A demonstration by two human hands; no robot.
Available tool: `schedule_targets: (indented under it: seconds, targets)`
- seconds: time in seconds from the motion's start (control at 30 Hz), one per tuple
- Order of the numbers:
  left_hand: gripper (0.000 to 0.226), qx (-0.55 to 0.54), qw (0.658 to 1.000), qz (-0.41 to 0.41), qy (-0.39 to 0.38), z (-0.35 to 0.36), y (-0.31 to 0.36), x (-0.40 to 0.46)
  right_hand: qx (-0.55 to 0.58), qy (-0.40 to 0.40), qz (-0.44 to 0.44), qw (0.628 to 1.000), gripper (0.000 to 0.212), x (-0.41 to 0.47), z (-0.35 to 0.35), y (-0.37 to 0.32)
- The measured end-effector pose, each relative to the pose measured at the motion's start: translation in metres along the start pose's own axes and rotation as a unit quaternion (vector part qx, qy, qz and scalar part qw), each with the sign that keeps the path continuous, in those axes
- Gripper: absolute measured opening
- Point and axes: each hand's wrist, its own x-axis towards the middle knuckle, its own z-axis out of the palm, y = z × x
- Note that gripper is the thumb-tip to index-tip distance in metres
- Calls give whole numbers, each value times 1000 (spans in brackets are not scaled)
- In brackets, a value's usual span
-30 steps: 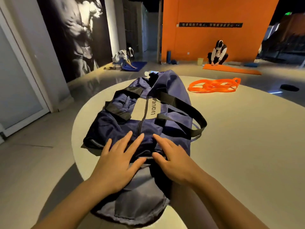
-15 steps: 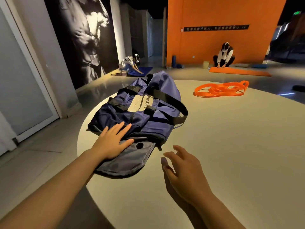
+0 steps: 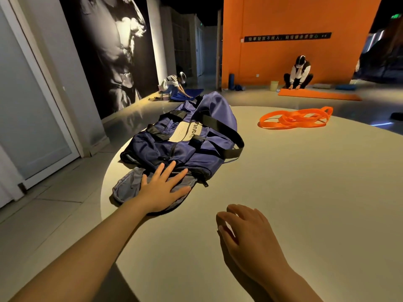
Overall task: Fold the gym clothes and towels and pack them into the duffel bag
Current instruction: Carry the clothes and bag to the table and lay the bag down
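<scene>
A navy-blue fabric duffel bag [image 3: 185, 138] with black webbing straps [image 3: 220, 129] and a pale label panel is seen lying flattened on a round, pale bench [image 3: 294, 203], towards its left edge. The near end flap, grey on its inner face [image 3: 128, 186], is folded out onto the bench. The bag's contents cannot be made out. The left hand [image 3: 163, 188] is laid flat on the flap, fingers straight and spread. The right hand [image 3: 244, 232] is held just above the bare bench, fingers loosely curled, nothing gripped. A coil of flat orange resistance bands [image 3: 294, 118] is noted at the far side, well apart from the bag.
</scene>
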Motion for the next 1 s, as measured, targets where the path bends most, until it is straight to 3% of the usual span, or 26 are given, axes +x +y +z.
schedule_targets:
  seconds: [0.13,0.33,0.57,0.67,0.8,1.0]
  targets:
    - [64,-1,1000,4,-2,-2,-8,22,5,-38,-7,999,39,2,1,6]
    - [62,-21,999,19,36,2,-10,33,23,-52,9,998,45,5,-3,4]
    - [69,-136,964,38,225,3,9,-9,-1,-26,-6,1000,46,3,6,7]
    - [51,-129,957,72,248,7,18,-40,-27,6,-19,999,38,-1,9,3]
    - [40,-124,959,108,232,15,38,-77,-48,-2,-37,998,49,-16,-1,4]
    - [37,-141,945,210,210,24,106,-134,-59,2,5,998,37,-75,-45,36]
